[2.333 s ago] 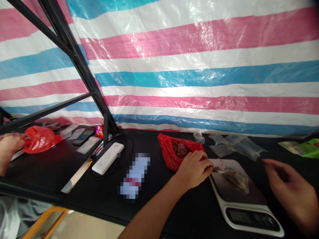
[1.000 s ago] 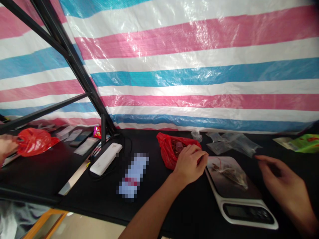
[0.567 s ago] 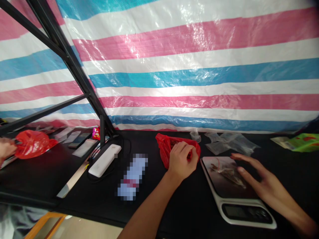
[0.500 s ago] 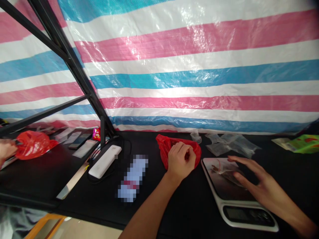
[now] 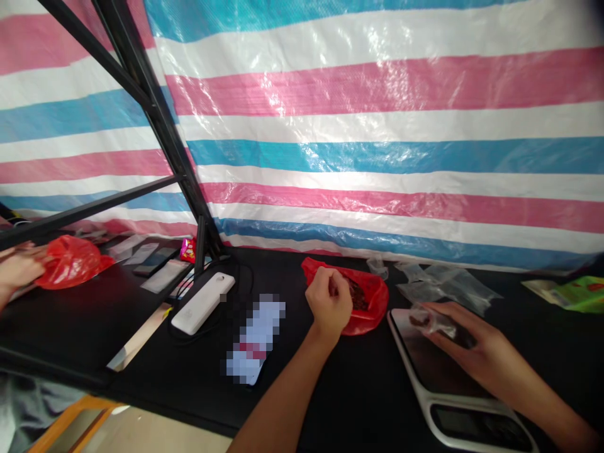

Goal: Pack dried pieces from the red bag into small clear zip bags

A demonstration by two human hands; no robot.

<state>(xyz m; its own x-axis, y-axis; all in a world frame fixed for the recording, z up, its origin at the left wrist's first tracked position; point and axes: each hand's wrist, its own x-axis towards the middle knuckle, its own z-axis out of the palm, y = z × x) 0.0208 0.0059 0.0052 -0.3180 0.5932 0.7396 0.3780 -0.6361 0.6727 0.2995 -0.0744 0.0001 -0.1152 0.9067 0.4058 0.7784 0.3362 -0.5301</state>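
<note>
My left hand (image 5: 329,303) is closed in a fist over the left side of an opened red plastic bag (image 5: 370,321). Small brown pieces (image 5: 357,294) fill the bag; whatever the fist holds is hidden. On the right, my right hand (image 5: 465,336) pinches a small clear plastic bag (image 5: 436,323) with something brown inside, just above the metal plate of a kitchen scale (image 5: 427,365). The scale's dark display (image 5: 465,421) faces me.
Clear plastic bags (image 5: 448,286) lie behind the scale, a green packet (image 5: 578,294) at far right. Left of me are a blurred-out phone (image 5: 257,340), a white power bank (image 5: 204,303) with a black cable, and a black metal frame (image 5: 163,138). Another person's hand (image 5: 21,272) touches a red bag (image 5: 70,261).
My right hand has closed around the clear bag that lay on the scale and gathered it up. My left fist has drawn back leftward, uncovering the brown pieces in the red bag.
</note>
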